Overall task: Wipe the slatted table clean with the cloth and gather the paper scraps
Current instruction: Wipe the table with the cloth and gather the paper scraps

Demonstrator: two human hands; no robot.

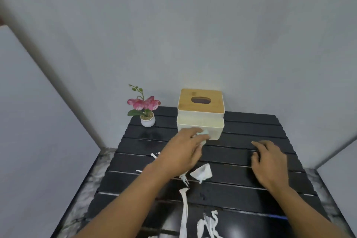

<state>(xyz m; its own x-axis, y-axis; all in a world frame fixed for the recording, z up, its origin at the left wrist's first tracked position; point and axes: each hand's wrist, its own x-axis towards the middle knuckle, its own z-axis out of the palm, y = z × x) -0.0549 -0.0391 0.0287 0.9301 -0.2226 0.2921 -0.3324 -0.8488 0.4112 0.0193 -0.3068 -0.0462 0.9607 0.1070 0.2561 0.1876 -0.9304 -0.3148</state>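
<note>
The black slatted table (251, 127) fills the lower middle of the head view. My left hand (185, 147) reaches forward at the table's middle, its fingers closed on a pale green cloth (204, 135) just in front of the tissue box. My right hand (268, 160) hovers over the right side of the table with fingers spread and nothing in it. White paper scraps lie on the slats: a crumpled piece (201, 173) below my left hand, a long strip (184, 212) and twisted strips (209, 224) near the front edge, small bits (154, 155) at the left.
A cream tissue box with a wooden lid (201, 108) stands at the back centre against the grey wall. A small white pot with a pink orchid (147, 120) sits at the back left corner. Marbled floor (85, 189) shows along both sides of the table.
</note>
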